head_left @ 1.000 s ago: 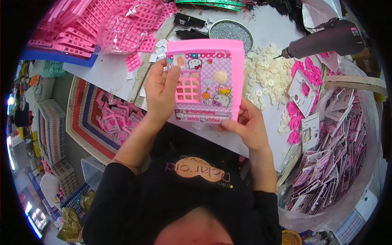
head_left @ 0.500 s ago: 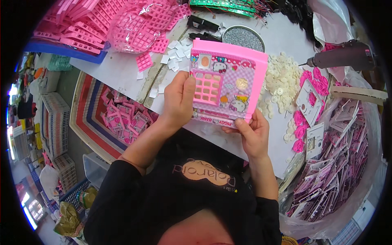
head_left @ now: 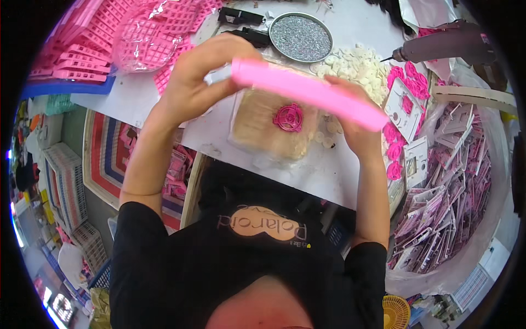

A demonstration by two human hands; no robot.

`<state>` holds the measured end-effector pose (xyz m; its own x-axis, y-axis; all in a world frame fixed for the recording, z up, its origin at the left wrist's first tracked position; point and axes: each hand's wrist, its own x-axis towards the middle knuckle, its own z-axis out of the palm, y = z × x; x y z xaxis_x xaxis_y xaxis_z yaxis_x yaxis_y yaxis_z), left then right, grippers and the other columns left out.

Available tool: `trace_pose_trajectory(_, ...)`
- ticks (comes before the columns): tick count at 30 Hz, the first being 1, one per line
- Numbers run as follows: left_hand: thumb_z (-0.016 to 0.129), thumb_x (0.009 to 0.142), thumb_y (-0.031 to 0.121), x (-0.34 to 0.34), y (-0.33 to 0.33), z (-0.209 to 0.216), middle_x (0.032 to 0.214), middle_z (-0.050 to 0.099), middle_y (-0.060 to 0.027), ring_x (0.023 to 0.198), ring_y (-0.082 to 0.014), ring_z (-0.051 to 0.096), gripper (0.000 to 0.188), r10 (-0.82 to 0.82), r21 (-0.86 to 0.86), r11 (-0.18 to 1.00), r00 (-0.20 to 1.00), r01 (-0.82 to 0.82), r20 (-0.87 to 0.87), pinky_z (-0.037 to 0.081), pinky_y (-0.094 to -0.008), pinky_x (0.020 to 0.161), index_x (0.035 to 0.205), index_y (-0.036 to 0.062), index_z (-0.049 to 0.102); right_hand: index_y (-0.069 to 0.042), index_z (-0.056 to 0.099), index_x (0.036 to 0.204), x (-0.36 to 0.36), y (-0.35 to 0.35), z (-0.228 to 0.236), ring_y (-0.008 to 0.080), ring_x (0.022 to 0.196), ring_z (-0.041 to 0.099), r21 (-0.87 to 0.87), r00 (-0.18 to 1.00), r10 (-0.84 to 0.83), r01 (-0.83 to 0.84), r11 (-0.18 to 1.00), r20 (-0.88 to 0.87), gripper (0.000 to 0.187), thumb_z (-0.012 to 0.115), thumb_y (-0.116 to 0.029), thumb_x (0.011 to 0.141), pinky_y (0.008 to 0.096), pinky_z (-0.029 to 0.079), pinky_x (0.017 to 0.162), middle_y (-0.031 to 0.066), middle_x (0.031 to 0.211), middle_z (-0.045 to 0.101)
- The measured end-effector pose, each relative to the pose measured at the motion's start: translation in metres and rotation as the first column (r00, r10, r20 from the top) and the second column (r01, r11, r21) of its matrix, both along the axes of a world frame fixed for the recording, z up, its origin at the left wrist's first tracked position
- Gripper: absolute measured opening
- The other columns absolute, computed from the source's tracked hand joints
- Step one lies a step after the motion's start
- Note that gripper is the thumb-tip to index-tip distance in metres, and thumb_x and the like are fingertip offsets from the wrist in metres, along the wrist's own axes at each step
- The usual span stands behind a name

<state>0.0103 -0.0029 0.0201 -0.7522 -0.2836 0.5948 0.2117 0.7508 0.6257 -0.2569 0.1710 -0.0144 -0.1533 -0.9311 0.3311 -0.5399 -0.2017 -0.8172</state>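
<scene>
A worker in a black shirt (head_left: 164,263) holds a pink plastic panel (head_left: 309,94) in both hands above a white worktable (head_left: 211,134), on the near side of a round metal tin (head_left: 301,37) filled with small silver bits. The panel, blurred and turned almost edge-on to the camera, slopes down from left to right. The left hand (head_left: 205,71), nearer the worker than the tin and to its left, curves in a wide C around the panel's left end, thumb below and fingers reaching over. The right hand (head_left: 361,137), nearer than the tin and to its right, has hold of the other end; the panel hides part of it, and how far its fingers close cannot be told.

Below the panel, directly in front of the tin, a magenta wheel-shaped piece (head_left: 288,118) rests on a film-wrapped beige pad (head_left: 257,126). Black plastic parts (head_left: 241,16) lie just left of the tin; farther left are pink lattice pieces (head_left: 148,38), some bagged. Cream-white discs (head_left: 359,68) spread to the tin's right, with a dark power screwdriver (head_left: 446,48) beyond them. Well to the tin's right and nearer the worker, a clear plastic bag (head_left: 402,282) holds printed panels (head_left: 438,214).
</scene>
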Motion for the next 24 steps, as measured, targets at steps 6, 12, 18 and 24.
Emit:
trace_pose_trajectory(6, 0.074, 0.076, 0.007, 0.033, 0.033, -0.039, 0.131, 0.064, -0.0133, 0.121, -0.0356, 0.058, 0.041, 0.098, -0.207, 0.978, 0.934, -0.026, 0.344, 0.048, -0.0466, 0.1, 0.116, 0.0156, 0.07, -0.01, 0.065, 0.13, -0.01, 0.023, -0.019, 0.0415, 0.126, 0.049, 0.212, 0.872, 0.254, -0.178, 0.961, -0.419, 0.046, 0.068, -0.016, 0.084, 0.0474, 0.044, 0.106, 0.0162, 0.15, 0.049)
trace_pose_trajectory(12, 0.07, 0.073, 0.005, 0.03, 0.036, -0.049, 0.133, 0.06, -0.0172, 0.12, -0.0392, 0.057, 0.045, 0.124, -0.142, 0.987, 0.919, -0.076, 0.373, 0.048, -0.0479, 0.1, 0.117, 0.0103, 0.067, -0.014, 0.057, 0.141, 0.01, 0.006, -0.018, 0.043, 0.137, 0.04, 0.218, 0.776, 0.175, -0.05, 0.975, -0.606, 0.063, 0.075, -0.032, 0.083, 0.0498, 0.037, 0.114, 0.0177, 0.159, 0.036)
trace_pose_trajectory(18, 0.073, 0.071, 0.012, 0.038, 0.036, -0.06, 0.143, 0.051, -0.0221, 0.128, -0.0448, 0.05, 0.055, 0.05, -0.089, 0.996, 0.919, -0.017, 0.39, 0.042, -0.0539, 0.107, 0.125, 0.0103, 0.066, -0.015, 0.055, 0.143, 0.006, -0.019, -0.016, 0.0398, 0.139, 0.04, 0.355, 0.7, 0.349, -0.144, 0.924, -0.624, 0.065, 0.075, -0.035, 0.084, 0.0482, 0.042, 0.112, 0.0182, 0.158, 0.036)
trace_pose_trajectory(24, 0.087, 0.07, 0.026, 0.02, 0.077, -0.08, 0.152, 0.042, -0.0201, 0.143, -0.0496, 0.032, 0.074, 0.151, -0.074, 0.989, 0.904, -0.132, 0.401, 0.035, -0.0569, 0.114, 0.137, 0.015, 0.059, -0.017, 0.053, 0.145, 0.004, -0.014, -0.02, 0.0386, 0.14, 0.04, 0.352, 0.738, 0.342, -0.151, 0.924, -0.581, 0.067, 0.076, -0.034, 0.083, 0.0477, 0.042, 0.113, 0.0179, 0.157, 0.037)
